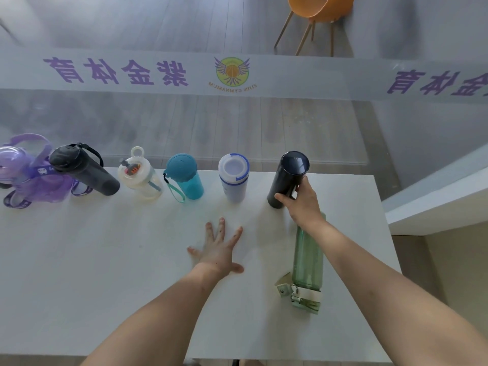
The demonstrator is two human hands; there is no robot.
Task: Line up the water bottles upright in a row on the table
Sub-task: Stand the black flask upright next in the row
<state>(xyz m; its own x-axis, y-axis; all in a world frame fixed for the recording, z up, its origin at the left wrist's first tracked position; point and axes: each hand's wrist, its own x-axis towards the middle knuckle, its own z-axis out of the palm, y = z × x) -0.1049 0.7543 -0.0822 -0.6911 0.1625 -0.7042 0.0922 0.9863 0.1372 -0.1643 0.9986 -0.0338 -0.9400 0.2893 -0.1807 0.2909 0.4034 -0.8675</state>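
Observation:
Along the far side of the white table (105, 260) several bottles stand upright in a row: a purple one (23, 178), a black one (84, 170), a clear cream one (140, 178), a teal one (186, 178) and a white one with blue trim (233, 178). My right hand (303, 202) grips a dark navy bottle (286, 175), which stands at the row's right end. A green bottle (307, 260) lies on its side under my right forearm, cap toward me. My left hand (219, 249) rests flat on the table with its fingers spread.
A glass wall with purple lettering and a round logo stands right behind the table. An orange chair (319, 9) is beyond the glass. The table's right edge runs close to the green bottle, with a white ledge (435, 202) further right.

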